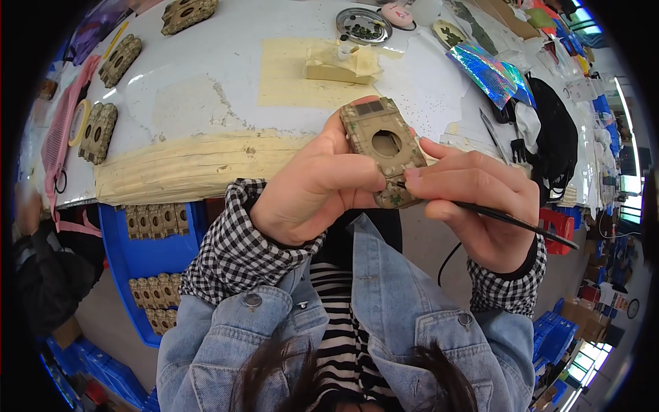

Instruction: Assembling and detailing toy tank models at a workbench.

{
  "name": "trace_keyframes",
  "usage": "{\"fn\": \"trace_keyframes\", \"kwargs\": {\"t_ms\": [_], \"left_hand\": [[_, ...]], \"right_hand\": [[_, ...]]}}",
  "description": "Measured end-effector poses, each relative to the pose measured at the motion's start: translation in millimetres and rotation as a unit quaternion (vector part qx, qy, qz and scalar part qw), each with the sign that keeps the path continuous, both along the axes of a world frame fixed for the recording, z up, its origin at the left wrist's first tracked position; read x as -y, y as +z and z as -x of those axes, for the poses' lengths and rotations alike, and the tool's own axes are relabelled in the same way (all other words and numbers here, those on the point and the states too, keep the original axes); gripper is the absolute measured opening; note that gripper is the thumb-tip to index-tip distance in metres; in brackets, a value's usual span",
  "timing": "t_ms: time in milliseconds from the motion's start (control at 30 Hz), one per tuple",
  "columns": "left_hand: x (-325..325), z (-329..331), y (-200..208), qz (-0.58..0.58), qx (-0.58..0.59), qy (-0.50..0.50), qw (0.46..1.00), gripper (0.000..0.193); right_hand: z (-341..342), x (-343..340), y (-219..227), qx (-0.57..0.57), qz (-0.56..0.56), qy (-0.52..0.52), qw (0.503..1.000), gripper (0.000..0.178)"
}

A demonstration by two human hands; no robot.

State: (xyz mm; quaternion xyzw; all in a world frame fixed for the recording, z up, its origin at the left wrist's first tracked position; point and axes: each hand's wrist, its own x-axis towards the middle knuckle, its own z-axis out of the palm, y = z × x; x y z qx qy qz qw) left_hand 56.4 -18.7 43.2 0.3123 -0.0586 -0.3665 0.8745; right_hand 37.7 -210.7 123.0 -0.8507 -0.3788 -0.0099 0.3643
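My left hand [309, 178] is closed around a toy tank hull [384, 120], tan with a green and brown camouflage pattern. The hull has a round hole in its top and is tilted, one end pointing away from me. My left thumb presses along its near side. In my right hand [480, 196], pinched between thumb and fingers, is a slim black tool that looks like tweezers [522, 223]. Its tip meets the near end of the hull; whether it grips a small part there I cannot make out. The right fingertips rest against the hull's edge.
More tank hulls [98, 132] stand along the table's left side, others in a blue tray [147, 261] below the edge. Beyond my hands are a tape-covered block [340, 65] and a round dish [341, 17] of small dark green parts. A shiny holographic pouch [484, 72] lies right.
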Motion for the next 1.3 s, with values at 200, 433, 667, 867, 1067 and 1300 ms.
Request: {"fn": "trace_keyframes", "kwargs": {"t_ms": [200,433,667,867,1067,1300], "left_hand": [[0.7,-0.6,-3.0,0.015,0.004,0.004,1.000,0.074],[0.2,0.1,-3.7,0.015,-0.001,0.009,1.000,0.075],[-2.3,1.0,-0.5,-0.006,-0.001,-0.009,1.000,0.074],[-2.8,1.2,-1.4,-0.006,0.002,-0.007,1.000,0.074],[-2.7,1.0,-2.0,-0.007,0.002,-0.004,1.000,0.074],[-1.6,1.4,-4.2,-0.007,0.009,0.006,1.000,0.074]], "right_hand": [[0.7,-0.2,-3.5,0.019,-0.002,0.007,1.000,0.024],[1.1,-1.7,-2.1,0.033,0.021,0.010,0.999,0.027],[0.9,-3.1,-3.3,0.054,0.033,0.010,0.998,0.027],[1.1,-4.9,-2.9,0.058,0.041,0.008,0.997,0.027],[1.2,-5.3,-3.0,0.061,0.050,0.008,0.997,0.027],[1.2,-6.6,-4.1,0.071,0.050,0.009,0.996,0.027]]}}
